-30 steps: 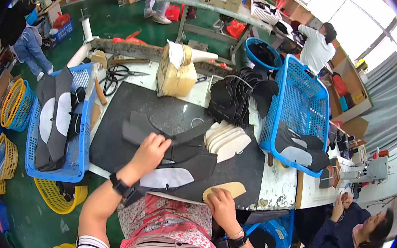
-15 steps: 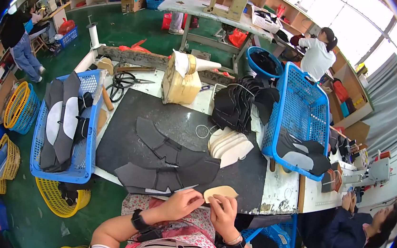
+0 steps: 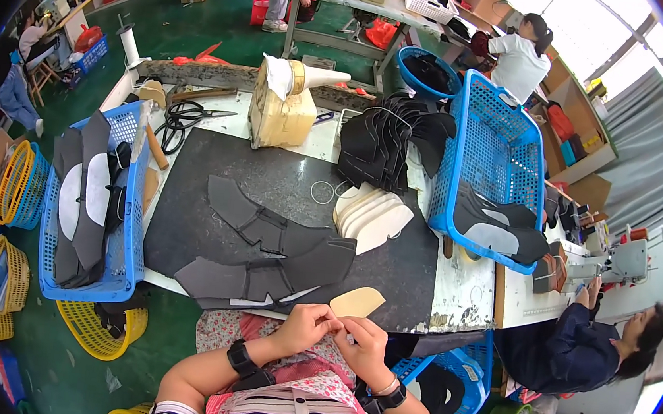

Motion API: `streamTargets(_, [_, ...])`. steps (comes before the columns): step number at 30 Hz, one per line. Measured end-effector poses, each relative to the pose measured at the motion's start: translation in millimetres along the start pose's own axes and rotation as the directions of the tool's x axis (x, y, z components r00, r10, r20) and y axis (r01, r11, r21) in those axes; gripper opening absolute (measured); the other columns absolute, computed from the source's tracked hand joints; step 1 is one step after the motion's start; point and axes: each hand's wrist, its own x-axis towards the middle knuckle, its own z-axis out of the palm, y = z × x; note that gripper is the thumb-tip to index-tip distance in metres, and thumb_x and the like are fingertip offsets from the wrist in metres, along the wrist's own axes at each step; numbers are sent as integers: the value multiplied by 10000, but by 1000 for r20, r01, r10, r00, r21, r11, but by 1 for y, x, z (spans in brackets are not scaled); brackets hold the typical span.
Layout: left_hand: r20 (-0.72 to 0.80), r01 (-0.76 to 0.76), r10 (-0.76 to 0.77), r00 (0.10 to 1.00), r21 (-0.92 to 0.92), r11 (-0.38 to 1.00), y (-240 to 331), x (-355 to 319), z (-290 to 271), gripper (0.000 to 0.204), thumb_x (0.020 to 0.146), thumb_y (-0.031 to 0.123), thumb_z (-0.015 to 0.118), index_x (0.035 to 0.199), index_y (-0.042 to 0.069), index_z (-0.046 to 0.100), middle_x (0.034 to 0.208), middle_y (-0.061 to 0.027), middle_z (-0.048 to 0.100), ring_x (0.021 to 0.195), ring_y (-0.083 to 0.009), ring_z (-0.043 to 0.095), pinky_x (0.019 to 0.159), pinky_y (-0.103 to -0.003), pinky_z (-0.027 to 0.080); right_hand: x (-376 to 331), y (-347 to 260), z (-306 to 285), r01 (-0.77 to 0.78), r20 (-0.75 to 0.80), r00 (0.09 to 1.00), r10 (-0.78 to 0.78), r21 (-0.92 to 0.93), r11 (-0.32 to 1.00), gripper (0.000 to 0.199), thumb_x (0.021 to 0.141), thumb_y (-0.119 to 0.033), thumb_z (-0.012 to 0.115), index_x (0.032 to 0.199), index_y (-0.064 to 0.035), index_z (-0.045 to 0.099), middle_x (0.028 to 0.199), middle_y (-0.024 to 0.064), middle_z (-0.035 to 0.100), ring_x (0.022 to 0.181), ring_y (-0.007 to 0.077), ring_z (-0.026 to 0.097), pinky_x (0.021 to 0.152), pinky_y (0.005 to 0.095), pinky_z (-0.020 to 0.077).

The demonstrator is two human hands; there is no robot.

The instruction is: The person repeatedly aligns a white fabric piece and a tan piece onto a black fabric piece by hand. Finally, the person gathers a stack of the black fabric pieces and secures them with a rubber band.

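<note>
Head view shows the dark surface (image 3: 270, 181) spread with overlapping grey cut pieces (image 3: 263, 252), flanked by a blue basket (image 3: 127, 211) on the left and another blue basket (image 3: 496, 155) on the right. A stack of cream insoles (image 3: 371, 215) lies mid-surface. At the near edge, the left hand (image 3: 306, 326) and right hand (image 3: 363, 347) meet, fingers pinched on a tan insole piece (image 3: 357, 301), just over the surface's edge.
</note>
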Motion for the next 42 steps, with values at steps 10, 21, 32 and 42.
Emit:
streamTargets(10, [115,-169,145,983,243,955,-2,5,-5,108,895,73,632,862,-28,608,860,-66,619,753,-85,564,652,-237,475,-8,8,-4,-402,41,914,403,214,890,99,772,7,644,864,-6,678,818,85,696,729,204,673,655,301,525])
streamTargets(21, [323,255,-84,943,-535,806,3,-15,-63,147,905,78,559,1032,6,573,878,32,545,790,-47,492,710,-209,415,-80,113,-63,-410,175,854,490,806,427,116,928,-120,583,1003,-31,587,918,94,653,857,206,628,726,342,510])
streamTargets(32, [408,-58,228,884,-388,920,49,-22,-47,319,805,216,744,997,15,587,930,-63,581,879,-121,552,779,-240,440,23,-14,-3,79,104,988,-112,281,956,199,823,-76,697,971,9,595,851,127,621,703,279,609,667,325,501])
streamTargets(42, [-490,247,-89,867,268,931,-4,-37,-117,302,769,225,767,805,-33,614,679,-169,625,585,-231,617,578,-343,472,79,-7,94,-55,134,991,25,229,972,176,811,-93,697,809,-3,546,739,135,578,661,326,595,587,371,475])
